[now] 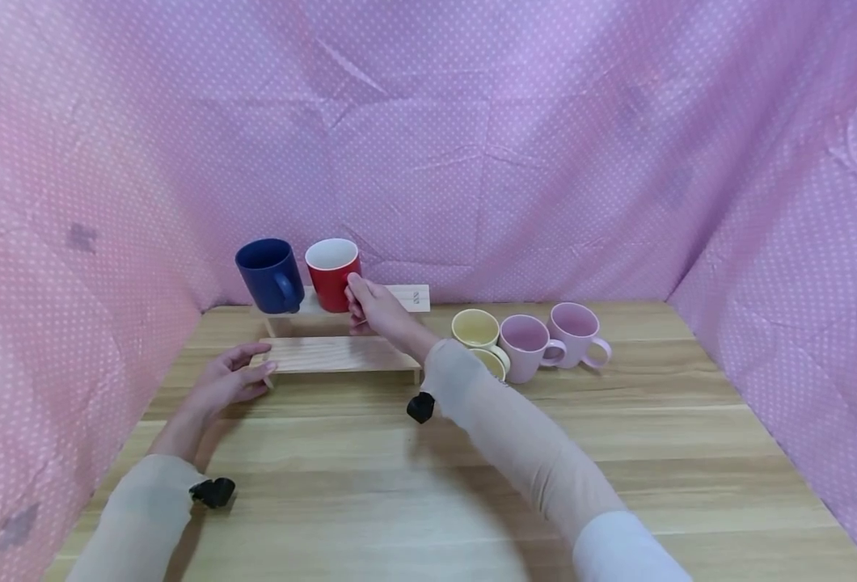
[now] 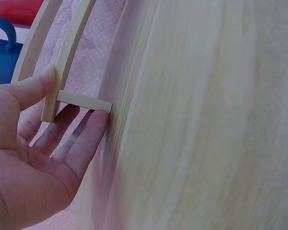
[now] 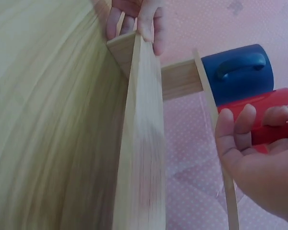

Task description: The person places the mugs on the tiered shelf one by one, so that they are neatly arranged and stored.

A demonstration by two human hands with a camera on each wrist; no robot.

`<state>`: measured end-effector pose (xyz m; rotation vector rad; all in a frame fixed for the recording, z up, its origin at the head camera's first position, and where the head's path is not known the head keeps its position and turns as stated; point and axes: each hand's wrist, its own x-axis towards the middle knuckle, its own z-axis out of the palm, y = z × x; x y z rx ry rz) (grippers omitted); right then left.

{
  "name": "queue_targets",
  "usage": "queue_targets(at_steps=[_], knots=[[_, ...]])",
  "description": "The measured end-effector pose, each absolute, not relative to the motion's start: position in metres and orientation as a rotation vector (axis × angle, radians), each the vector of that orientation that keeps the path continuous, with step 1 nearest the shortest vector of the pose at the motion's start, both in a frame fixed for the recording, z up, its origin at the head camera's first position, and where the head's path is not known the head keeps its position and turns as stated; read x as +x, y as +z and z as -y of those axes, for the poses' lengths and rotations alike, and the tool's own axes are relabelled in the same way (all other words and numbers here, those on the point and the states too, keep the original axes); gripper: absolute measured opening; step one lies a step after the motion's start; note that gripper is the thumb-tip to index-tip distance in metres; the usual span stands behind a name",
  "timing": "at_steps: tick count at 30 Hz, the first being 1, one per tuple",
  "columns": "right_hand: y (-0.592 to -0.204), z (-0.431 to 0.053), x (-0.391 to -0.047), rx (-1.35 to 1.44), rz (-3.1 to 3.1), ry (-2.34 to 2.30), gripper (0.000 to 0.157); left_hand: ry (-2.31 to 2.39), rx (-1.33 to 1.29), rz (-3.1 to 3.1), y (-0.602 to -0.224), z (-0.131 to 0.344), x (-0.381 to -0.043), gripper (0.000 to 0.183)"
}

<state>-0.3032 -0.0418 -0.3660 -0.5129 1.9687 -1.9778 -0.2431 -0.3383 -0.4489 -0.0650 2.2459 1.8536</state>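
Note:
A two-tier wooden shelf (image 1: 341, 353) stands on the table. My left hand (image 1: 234, 376) grips the left end of its lower board, thumb on top and fingertips against the end leg (image 2: 84, 101). On the upper board, a red mug (image 1: 327, 283) with a white inside stands upright. My right hand (image 1: 377, 305) holds this mug at its handle side, the handle mostly hidden by the fingers; in the right wrist view the fingers (image 3: 245, 127) curl beside the red wall. Left of it sits a dark blue mug (image 1: 267, 279), its handle turned toward the front right.
Right of the shelf, two yellow mugs (image 1: 475, 325) stand one behind the other, partly covered by my right arm. Two pink mugs (image 1: 523, 356) are beside them, handles to the right. Pink dotted cloth (image 1: 428, 162) walls the wooden table (image 1: 690, 453) at the back and sides.

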Motion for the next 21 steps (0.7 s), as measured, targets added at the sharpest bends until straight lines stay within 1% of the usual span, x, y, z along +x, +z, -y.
queue_targets(at_steps=[21], knots=[[-0.3694,0.0449,-0.3091,-0.563,-1.912,-2.023,0.042,1.827,-0.077,-2.26,-0.4472,0.3385,-0.2449,0.069]])
